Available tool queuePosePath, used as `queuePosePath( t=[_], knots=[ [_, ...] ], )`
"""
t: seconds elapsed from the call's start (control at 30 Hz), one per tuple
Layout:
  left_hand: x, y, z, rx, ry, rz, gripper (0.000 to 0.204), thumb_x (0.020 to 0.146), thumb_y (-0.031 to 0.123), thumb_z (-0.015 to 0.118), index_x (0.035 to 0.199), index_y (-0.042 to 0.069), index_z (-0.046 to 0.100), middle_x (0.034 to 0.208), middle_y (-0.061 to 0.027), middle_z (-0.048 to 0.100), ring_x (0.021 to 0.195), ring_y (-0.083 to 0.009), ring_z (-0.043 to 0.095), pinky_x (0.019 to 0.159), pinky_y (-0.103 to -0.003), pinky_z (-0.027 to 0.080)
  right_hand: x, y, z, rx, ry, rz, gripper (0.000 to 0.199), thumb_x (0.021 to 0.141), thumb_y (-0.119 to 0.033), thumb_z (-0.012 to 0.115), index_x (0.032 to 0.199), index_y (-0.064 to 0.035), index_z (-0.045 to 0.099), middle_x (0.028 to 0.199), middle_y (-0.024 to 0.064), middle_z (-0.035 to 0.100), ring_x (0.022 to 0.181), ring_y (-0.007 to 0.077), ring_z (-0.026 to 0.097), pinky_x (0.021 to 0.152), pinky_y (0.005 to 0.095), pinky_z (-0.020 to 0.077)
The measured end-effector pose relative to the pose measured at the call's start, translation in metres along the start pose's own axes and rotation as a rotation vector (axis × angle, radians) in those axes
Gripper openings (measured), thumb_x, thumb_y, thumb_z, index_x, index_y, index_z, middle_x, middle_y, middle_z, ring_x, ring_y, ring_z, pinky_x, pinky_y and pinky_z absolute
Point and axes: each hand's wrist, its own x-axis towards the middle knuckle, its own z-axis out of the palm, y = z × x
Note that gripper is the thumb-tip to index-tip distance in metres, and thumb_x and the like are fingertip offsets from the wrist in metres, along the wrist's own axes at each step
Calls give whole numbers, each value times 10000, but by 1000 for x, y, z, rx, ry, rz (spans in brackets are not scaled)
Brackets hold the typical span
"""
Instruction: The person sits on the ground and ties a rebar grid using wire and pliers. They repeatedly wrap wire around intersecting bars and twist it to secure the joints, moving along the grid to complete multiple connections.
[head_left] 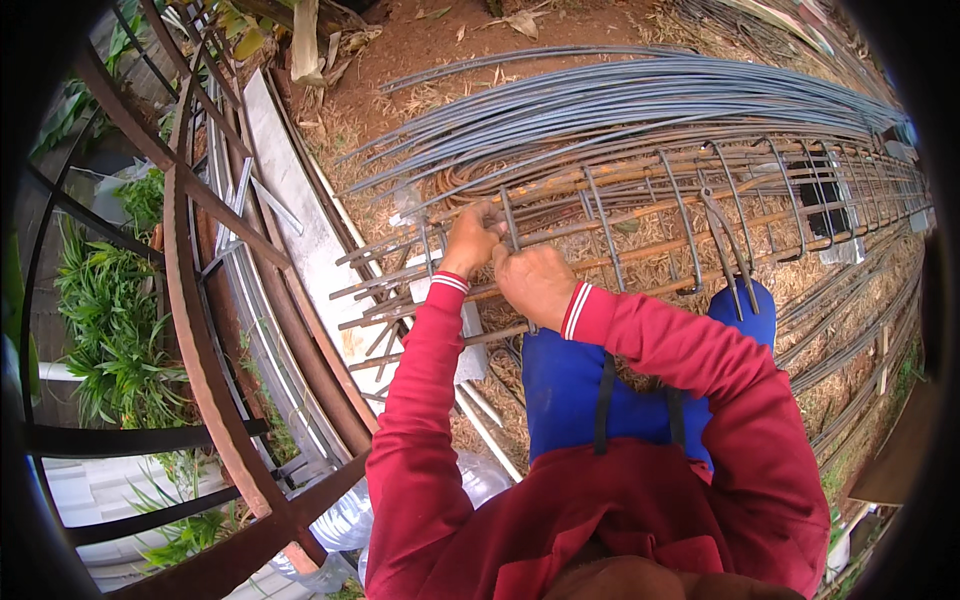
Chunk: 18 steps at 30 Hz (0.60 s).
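Observation:
In front of me lies a long cage of rusty steel bars (pixel 640 213) with square stirrups bent around them. My left hand (pixel 474 240) is closed at the upper bar, beside an end stirrup (pixel 510 222); what its fingertips pinch is too small to make out. My right hand (pixel 537 284) is closed around the lower part of that same stirrup, just right of my left hand. Farther right, a pair of pincers (pixel 722 240) rests against the cage, its head on an upper bar and its handles pointing toward my knee.
Beyond the cage lies a bundle of grey rebar (pixel 620 95). Pale boards (pixel 285 180) and a brown metal frame (pixel 185 230) stand at the left. Plastic bottles (pixel 345 520) lie near my left arm. More thin rods (pixel 850 320) cover the ground at the right.

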Motion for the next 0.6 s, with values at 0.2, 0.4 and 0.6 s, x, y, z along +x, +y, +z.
queuePosePath(
  t=[0.2, 0.4, 0.6],
  knots=[
    [6, -10, 6, -232, 5, -6, 75, 878, 44, 692, 892, -20, 654, 787, -86, 670, 777, -165, 630, 707, -333, 498, -3, 4, -3, 93, 42, -58, 86, 735, -85, 636, 765, -12, 670, 649, 133, 677, 629, 270, 705, 547, 387, 542],
    [1, -7, -17, -3, -27, -85, 208, 891, 130, 703, 1036, -18, 688, 856, -141, 708, 800, -212, 671, 752, -352, 513, 10, -7, 5, 233, -61, 61, 100, 753, -69, 626, 783, -7, 698, 772, 189, 701, 729, 332, 710, 637, 431, 552],
    [-44, -2, -47, 98, 318, 55, 226, 952, 153, 622, 1091, -16, 681, 901, -121, 714, 808, -205, 659, 766, -340, 500, 18, 25, -3, 498, -98, 101, 201, 780, -39, 595, 927, -52, 732, 844, 227, 696, 852, 420, 679, 765, 508, 528]
  ],
)
